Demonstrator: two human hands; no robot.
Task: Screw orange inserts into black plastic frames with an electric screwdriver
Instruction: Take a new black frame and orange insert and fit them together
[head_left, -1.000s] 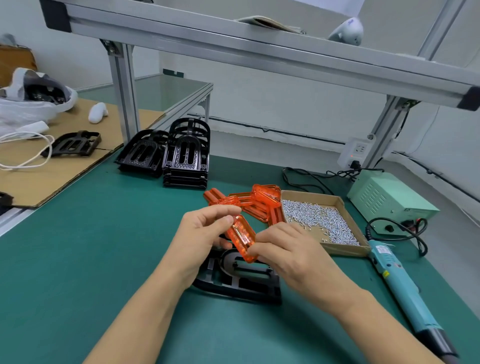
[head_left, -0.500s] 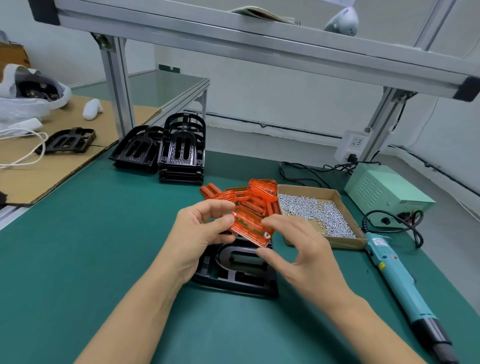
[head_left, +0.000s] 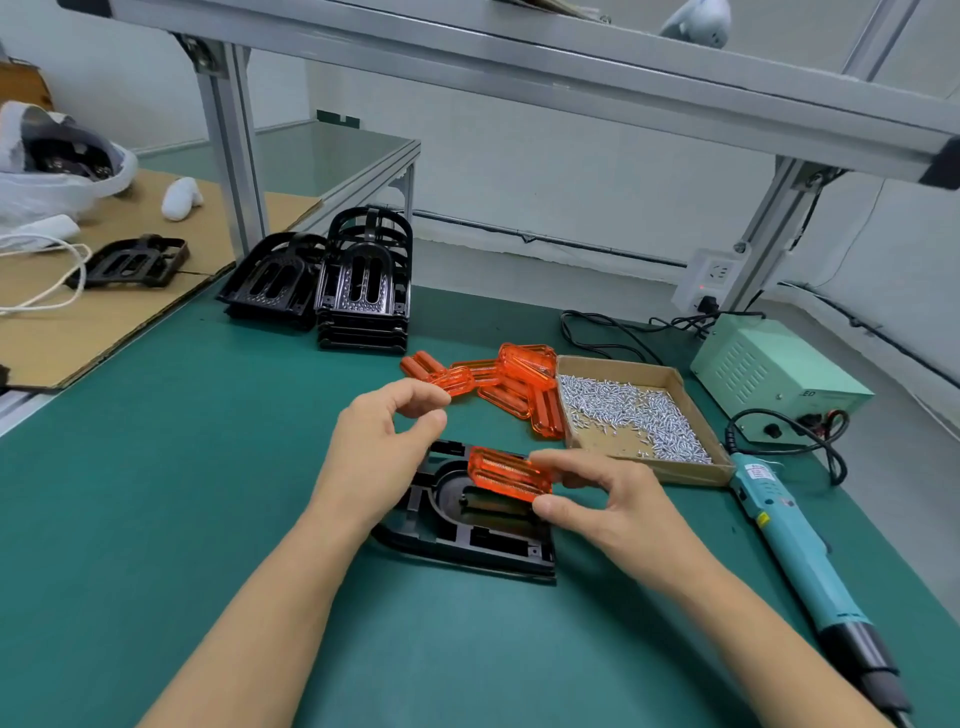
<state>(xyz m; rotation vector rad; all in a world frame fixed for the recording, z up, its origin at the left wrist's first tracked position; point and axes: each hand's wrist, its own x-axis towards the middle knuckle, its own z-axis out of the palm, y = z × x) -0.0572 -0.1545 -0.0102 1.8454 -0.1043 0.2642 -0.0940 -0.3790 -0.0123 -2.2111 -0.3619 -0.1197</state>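
A black plastic frame (head_left: 467, 540) lies flat on the green mat in front of me. My right hand (head_left: 597, 506) pinches an orange insert (head_left: 506, 474) by its right end and holds it level just above the frame's open middle. My left hand (head_left: 382, 447) hovers over the frame's left side with fingers loosely curled and nothing in them. A teal electric screwdriver (head_left: 800, 561) lies on the mat to the right. Behind the frame is a pile of orange inserts (head_left: 498, 384), and a cardboard tray of silver screws (head_left: 639, 415) sits beside the pile.
Stacks of black frames (head_left: 358, 296) stand at the back left near an aluminium post (head_left: 234, 150). A pale green power supply (head_left: 774, 379) with cables sits back right. Cardboard (head_left: 104, 322) with one black frame and a white bag lies on the left.
My left hand has let go of the orange insert and lifted away. My right hand has turned the insert flat and lowered it toward the frame.
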